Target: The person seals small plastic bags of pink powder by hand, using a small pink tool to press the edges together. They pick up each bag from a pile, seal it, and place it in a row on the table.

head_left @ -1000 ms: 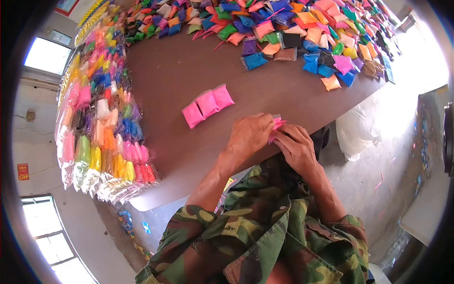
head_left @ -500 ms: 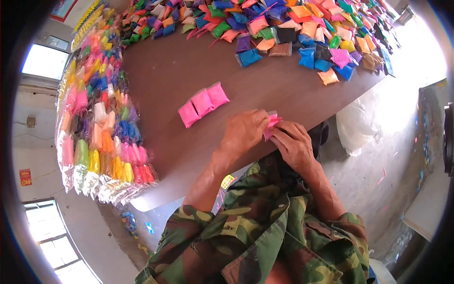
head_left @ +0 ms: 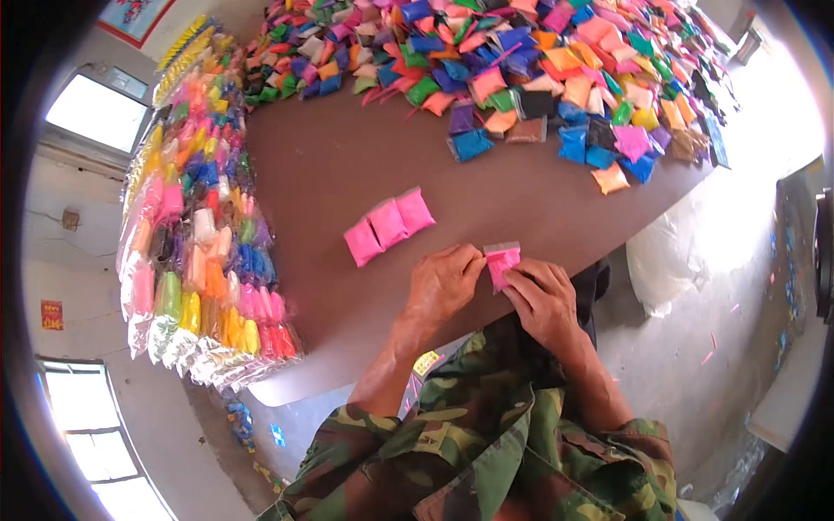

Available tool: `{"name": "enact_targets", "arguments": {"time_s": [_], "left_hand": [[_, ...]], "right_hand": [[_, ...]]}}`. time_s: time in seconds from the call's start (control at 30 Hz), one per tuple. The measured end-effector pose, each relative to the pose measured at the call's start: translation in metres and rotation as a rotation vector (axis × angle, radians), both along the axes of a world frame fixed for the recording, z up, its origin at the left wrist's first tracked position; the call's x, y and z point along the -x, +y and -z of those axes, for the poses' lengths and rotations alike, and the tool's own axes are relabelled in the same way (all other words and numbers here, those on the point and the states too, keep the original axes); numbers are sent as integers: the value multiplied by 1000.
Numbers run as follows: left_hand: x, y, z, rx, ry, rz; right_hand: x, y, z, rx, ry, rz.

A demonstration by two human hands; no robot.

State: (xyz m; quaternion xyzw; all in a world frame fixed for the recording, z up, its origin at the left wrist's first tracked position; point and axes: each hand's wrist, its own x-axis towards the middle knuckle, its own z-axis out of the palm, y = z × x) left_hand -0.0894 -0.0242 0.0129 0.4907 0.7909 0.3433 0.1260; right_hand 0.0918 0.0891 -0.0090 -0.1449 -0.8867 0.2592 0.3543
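Observation:
A small clear bag with pink filling is between my hands near the table's front edge. My left hand pinches its upper left corner between thumb and forefinger. On the other side, my right hand grips the lower right edge with thumb and fingers. Up and to the left, three pink bags lie side by side in a slanted row on the brown table, touching one another.
A big heap of small coloured bags covers the table's far side. Long clear packs of coloured pieces are stacked along the left edge. A whitish plastic sack stands on the floor at the right.
The held pink bag now shows more of its front, with its top edge spread flat. The whole view has shifted, so the table and its contents appear lower and slightly right.

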Motion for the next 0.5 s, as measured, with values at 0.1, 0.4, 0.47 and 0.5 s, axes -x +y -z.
{"name": "enact_targets", "arguments": {"time_s": [0.1,0.4,0.47,0.5], "left_hand": [[9,5,0,13,70,-55],[-9,-1,-4,-21,-21,-45],[-3,4,-3,-2,15,-85],[4,7,1,-6,37,-96]], "right_hand": [[0,0,0,6,-3,1],[1,-2,0,2,17,14],[0,-2,0,-4,5,3],[0,-1,0,-7,0,0]]}}
